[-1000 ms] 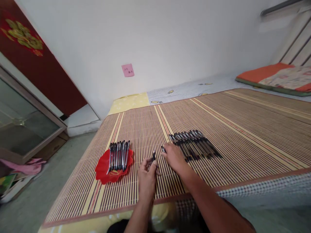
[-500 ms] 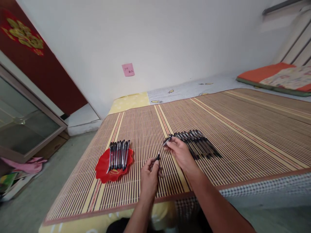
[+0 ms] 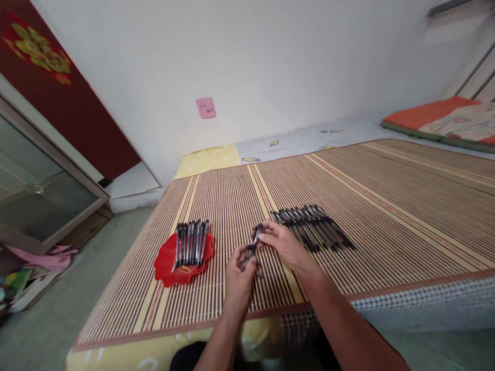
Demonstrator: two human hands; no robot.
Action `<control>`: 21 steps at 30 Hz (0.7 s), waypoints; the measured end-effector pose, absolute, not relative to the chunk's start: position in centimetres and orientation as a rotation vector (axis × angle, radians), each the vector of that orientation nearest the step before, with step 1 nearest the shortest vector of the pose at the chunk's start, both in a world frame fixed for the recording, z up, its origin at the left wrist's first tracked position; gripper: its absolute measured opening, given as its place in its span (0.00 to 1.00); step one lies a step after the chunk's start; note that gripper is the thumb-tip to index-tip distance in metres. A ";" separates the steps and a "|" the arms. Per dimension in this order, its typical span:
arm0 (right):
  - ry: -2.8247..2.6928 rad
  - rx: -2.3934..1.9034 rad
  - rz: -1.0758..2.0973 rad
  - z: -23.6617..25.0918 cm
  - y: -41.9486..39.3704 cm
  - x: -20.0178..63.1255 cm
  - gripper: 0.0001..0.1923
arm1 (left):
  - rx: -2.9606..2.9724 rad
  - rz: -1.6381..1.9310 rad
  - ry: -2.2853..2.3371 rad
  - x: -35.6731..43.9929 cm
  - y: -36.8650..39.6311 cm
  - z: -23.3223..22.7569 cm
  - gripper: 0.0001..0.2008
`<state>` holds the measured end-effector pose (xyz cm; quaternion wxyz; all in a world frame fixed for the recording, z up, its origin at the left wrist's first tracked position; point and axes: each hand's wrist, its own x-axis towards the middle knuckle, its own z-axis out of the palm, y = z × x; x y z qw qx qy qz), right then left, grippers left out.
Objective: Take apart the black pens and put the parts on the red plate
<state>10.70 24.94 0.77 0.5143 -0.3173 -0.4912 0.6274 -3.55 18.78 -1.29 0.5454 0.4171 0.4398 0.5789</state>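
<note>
My left hand is closed round the lower part of a black pen, which points up and away from me. Fingers of my right hand pinch the dark pen cap, and the cap now sits over the pen's tip end. Just right of my right hand, a row of black pens lies side by side on the striped bamboo mat. To the left, several capped pens rest across a red scalloped plate.
The mat covers a bed with a yellow patterned sheet. An orange folded quilt lies at the far right. A pink note is stuck on the white wall. A glass-panelled cabinet door stands at the left.
My right hand has brought the cap down and left onto the pen in my left hand; the bare tip is now covered. The view has shifted slightly.
</note>
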 end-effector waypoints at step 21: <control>-1.334 -0.914 1.442 -0.9 25.0 10.8 0.12 | 1.140 1.265 1.126 -3.7 18.7 -2.4 0.11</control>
